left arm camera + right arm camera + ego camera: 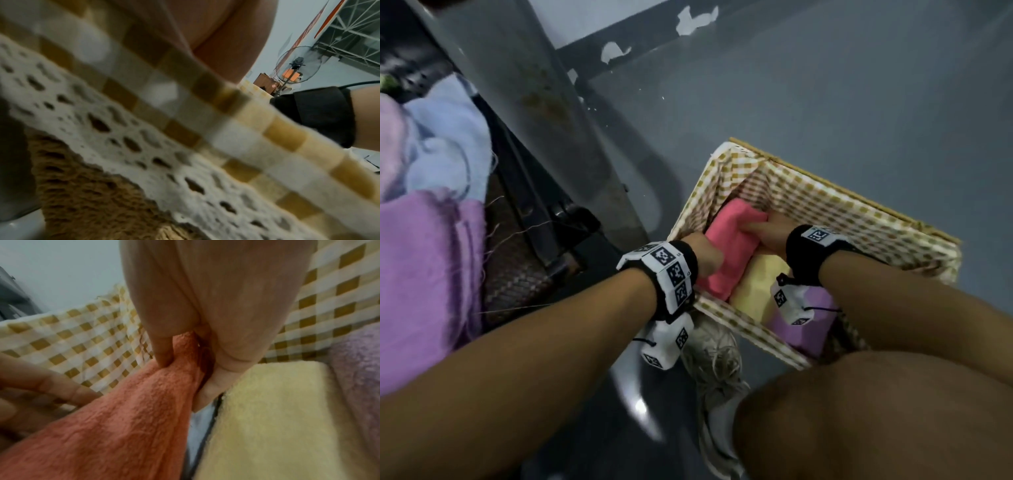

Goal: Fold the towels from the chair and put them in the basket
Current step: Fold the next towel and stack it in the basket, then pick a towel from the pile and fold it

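**Pink towel held in the basket**

The basket [825, 202] encloses both hands. Between them sits the pink towel [729, 246], at the left of a yellow towel [753, 291] and purple towel [815, 329]. The right hand [774, 229] pinches its far end; the left hand [703, 251] holds its near side, grip hidden.

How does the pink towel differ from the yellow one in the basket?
Both hands hold the pink towel, left hand and right hand; nothing grips the yellow towel. The pink towel lies at the basket's far end, the yellow towel mid-row beside the purple. Both are folded terry.
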